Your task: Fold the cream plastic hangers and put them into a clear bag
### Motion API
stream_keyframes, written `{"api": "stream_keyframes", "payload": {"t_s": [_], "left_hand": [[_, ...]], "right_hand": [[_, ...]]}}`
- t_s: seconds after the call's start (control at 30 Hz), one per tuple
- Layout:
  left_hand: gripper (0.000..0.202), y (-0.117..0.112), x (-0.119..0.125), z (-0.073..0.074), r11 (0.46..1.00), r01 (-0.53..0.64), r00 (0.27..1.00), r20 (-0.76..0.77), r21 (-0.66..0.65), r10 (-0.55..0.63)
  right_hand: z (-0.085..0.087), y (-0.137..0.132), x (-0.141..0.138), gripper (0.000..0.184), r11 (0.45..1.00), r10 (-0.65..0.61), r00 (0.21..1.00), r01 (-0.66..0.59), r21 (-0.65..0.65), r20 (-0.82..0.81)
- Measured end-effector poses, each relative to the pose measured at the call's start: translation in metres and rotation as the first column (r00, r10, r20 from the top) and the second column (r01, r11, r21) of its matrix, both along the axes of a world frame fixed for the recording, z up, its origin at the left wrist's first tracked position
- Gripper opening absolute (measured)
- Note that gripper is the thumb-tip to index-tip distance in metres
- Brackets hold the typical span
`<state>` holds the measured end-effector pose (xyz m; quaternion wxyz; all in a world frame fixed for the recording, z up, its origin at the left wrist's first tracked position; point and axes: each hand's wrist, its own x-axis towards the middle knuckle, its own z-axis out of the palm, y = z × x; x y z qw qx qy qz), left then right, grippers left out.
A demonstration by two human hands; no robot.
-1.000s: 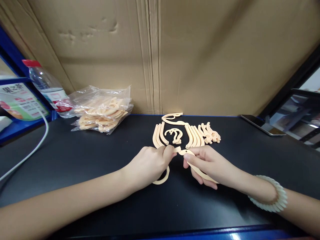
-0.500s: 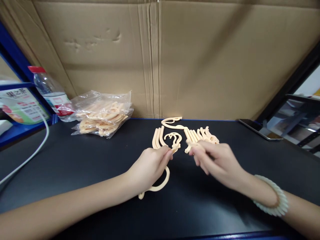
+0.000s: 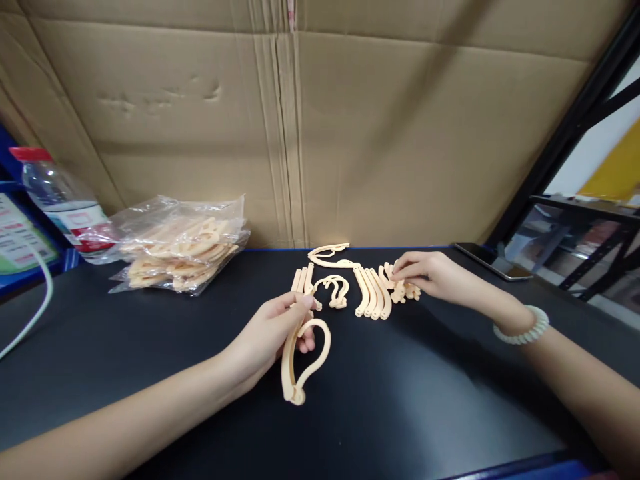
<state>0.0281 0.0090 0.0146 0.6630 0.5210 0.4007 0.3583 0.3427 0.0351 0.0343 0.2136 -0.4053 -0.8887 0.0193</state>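
My left hand is closed round a cream curved plastic piece that loops down to the black table. My right hand, with a pale bead bracelet on the wrist, reaches to the small cream pieces at the right end of a laid-out row and pinches at them. Between the hands lie a set of curved strips, a small hooked piece and a long swirled piece.
A clear bag of more cream parts lies at the back left beside a water bottle. A white cable runs at far left. A phone lies at the back right. A cardboard wall stands behind.
My right hand has left the joined piece and moved back and right to the small pieces. My left hand now holds the looped piece alone, turned more upright. The view has shifted right.
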Motion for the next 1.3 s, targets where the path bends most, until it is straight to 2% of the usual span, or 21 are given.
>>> {"api": "stream_keyframes", "payload": {"t_s": [0.1, 0.17, 0.23, 0.3, 0.4, 0.47, 0.53, 0.63, 0.73, 0.8, 0.83, 0.87, 0.9, 0.93, 1.0, 1.03, 1.07, 1.1, 1.13, 1.17, 1.3], "left_hand": [[0.025, 0.001, -0.002, 0.001, 0.999, -0.021, 0.998, 0.061, -0.028, 0.023], [0.025, 0.001, -0.002, 0.001, 0.999, -0.032, 0.997, 0.066, -0.025, 0.033], [0.024, 0.001, -0.002, 0.001, 0.999, -0.043, 0.996, 0.073, -0.018, 0.044], [0.025, 0.0, -0.002, 0.001, 0.998, -0.06, 0.994, 0.087, -0.013, 0.061], [0.023, -0.002, 0.0, 0.001, 0.996, -0.086, 0.992, 0.09, 0.003, 0.086], [0.024, -0.004, 0.0, 0.0, 0.996, -0.089, 0.991, 0.099, 0.022, 0.086], [0.025, -0.006, 0.002, 0.0, 0.996, -0.077, 0.991, 0.112, 0.036, 0.073], [0.027, -0.009, 0.003, -0.001, 0.996, -0.063, 0.994, 0.093, 0.062, 0.057], [0.029, -0.01, 0.004, -0.001, 0.98, -0.122, 0.992, 0.051, 0.159, 0.115], [0.037, -0.008, 0.003, 0.0, 0.942, -0.192, 0.981, 0.047, 0.276, 0.186], [0.042, -0.007, 0.001, 0.0, 0.903, -0.225, 0.973, 0.045, 0.366, 0.225], [0.045, -0.006, -0.001, 0.0, 0.842, -0.24, 0.965, 0.027, 0.483, 0.26], [0.046, -0.005, -0.003, 0.0, 0.751, -0.224, 0.955, -0.012, 0.622, 0.295], [0.046, -0.005, -0.005, 0.0, 0.627, -0.163, 0.941, -0.07, 0.762, 0.33], [0.042, -0.006, -0.009, 0.0, 0.33, 0.112, 0.896, -0.239, 0.937, 0.374], [0.038, -0.007, -0.009, 0.0, 0.187, 0.271, 0.866, -0.323, 0.944, 0.38], [0.031, -0.009, -0.009, -0.001, 0.071, 0.403, 0.834, -0.398, 0.913, 0.382], [0.022, -0.011, -0.009, -0.001, -0.009, 0.497, 0.803, -0.455, 0.868, 0.386], [0.015, -0.014, -0.008, -0.002, -0.051, 0.56, 0.772, -0.5, 0.827, 0.392], [0.016, -0.016, -0.006, -0.002, -0.061, 0.599, 0.747, -0.53, 0.798, 0.401], [0.029, -0.019, -0.003, -0.003, -0.038, 0.672, 0.689, -0.606, 0.74, 0.398]], "right_hand": [[-0.001, 0.003, 0.004, 0.04, 0.999, -0.019, 0.996, 0.022, -0.034, 0.086], [-0.002, 0.003, 0.005, 0.043, 0.999, -0.05, 0.991, 0.052, -0.011, 0.12], [-0.002, 0.0, 0.0, 0.042, 0.995, -0.084, 0.992, 0.079, 0.057, 0.095], [-0.001, -0.009, -0.014, 0.039, 0.983, -0.075, 0.997, 0.076, 0.166, -0.014], [0.0, -0.033, -0.048, 0.031, 0.955, 0.087, 0.983, -0.036, 0.295, -0.161], [-0.001, -0.051, -0.072, 0.033, 0.926, 0.242, 0.968, -0.208, 0.315, -0.072], [-0.004, -0.064, -0.09, 0.035, 0.891, 0.322, 0.943, -0.332, 0.311, 0.083], [-0.01, -0.071, -0.101, 0.025, 0.87, 0.326, 0.922, -0.379, 0.316, 0.208], [-0.016, -0.068, -0.099, 0.023, 0.891, 0.298, 0.933, -0.348, 0.29, 0.202], [-0.02, -0.066, -0.097, 0.023, 0.91, 0.271, 0.948, -0.309, 0.276, 0.166], [-0.021, -0.066, -0.096, 0.022, 0.916, 0.257, 0.956, -0.288, 0.279, 0.141], [-0.022, -0.065, -0.095, 0.021, 0.92, 0.246, 0.963, -0.268, 0.287, 0.109], [-0.024, -0.065, -0.095, 0.02, 0.922, 0.237, 0.969, -0.248, 0.296, 0.075], [-0.025, -0.065, -0.095, 0.019, 0.925, 0.228, 0.973, -0.23, 0.301, 0.043], [-0.026, -0.066, -0.096, 0.018, 0.929, 0.211, 0.978, -0.2, 0.312, -0.001], [-0.026, -0.067, -0.096, 0.019, 0.928, 0.203, 0.979, -0.191, 0.319, -0.004], [-0.027, -0.068, -0.097, 0.02, 0.926, 0.198, 0.98, -0.188, 0.328, 0.004], [-0.027, -0.069, -0.098, 0.022, 0.922, 0.193, 0.981, -0.187, 0.34, 0.015], [-0.027, -0.07, -0.098, 0.024, 0.917, 0.19, 0.981, -0.187, 0.352, 0.028], [-0.027, -0.071, -0.099, 0.025, 0.914, 0.188, 0.981, -0.19, 0.359, 0.039], [-0.026, -0.074, -0.101, 0.027, 0.916, 0.193, 0.98, -0.196, 0.349, 0.045]]}}
